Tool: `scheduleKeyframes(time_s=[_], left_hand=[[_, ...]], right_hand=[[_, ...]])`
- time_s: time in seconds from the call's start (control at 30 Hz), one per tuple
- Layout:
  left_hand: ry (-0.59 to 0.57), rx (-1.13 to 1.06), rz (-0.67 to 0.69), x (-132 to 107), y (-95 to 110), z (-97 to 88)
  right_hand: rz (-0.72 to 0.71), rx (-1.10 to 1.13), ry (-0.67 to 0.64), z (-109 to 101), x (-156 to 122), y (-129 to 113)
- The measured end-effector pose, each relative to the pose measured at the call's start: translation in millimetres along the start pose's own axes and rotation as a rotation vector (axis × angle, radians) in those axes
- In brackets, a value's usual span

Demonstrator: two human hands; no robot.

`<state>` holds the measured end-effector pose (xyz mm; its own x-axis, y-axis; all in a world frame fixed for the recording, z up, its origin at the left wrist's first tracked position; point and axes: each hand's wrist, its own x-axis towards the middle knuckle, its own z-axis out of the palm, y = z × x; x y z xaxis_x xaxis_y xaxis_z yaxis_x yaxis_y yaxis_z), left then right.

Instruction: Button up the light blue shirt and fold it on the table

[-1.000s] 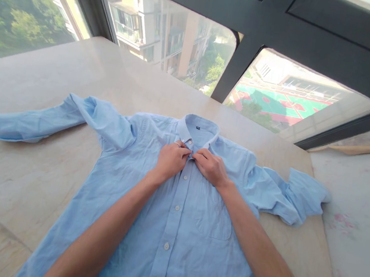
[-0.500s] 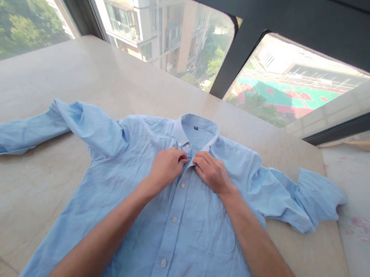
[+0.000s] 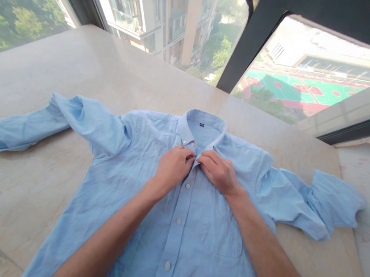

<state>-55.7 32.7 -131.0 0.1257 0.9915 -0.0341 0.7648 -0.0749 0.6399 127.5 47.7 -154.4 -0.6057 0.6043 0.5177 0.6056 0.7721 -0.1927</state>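
blue shirt | left hand, right hand angled inward below collar | grip: each pinching the shirt

One label observed: a small dark tag at the inner back of the neck, inside the collar of the light blue shirt. Any lettering, size or brand on it is too small to read. No legible text, number or sign recorded elsewhere in view.

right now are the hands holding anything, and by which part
The blue shirt, at its front opening just below the collar, pinched by left hand and right hand.
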Motion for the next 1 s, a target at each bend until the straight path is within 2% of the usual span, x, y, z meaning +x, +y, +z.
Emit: scheduleKeyframes(time_s=[0.2,0.33,0.5,0.7,0.87,1.0], left_hand=[[-0.044,0.268,-0.036,-7,8,3.6],[-0.027,0.288,-0.072,-7,10,4.0],[-0.035,0.121,-0.041,-1,4,-0.2],[0.018,-0.03,0.043,2,-4,-1.0],[-0.02,-0.431,-0.058,6,-9,-5.4],[-0.056,-0.622,-0.141,9,-12,-7.3]], right_hand=[[0.005,-0.028,-0.022,1,0,2],[-0.022,-0.033,-0.005,2,2,2],[-0.028,-0.038,-0.005,0,4,-1],[-0.041,-0.037,0.017,-1,5,-2],[-0.037,-0.033,0.035,0,4,-2],[-0.045,-0.043,0.056,0,5,-2]])
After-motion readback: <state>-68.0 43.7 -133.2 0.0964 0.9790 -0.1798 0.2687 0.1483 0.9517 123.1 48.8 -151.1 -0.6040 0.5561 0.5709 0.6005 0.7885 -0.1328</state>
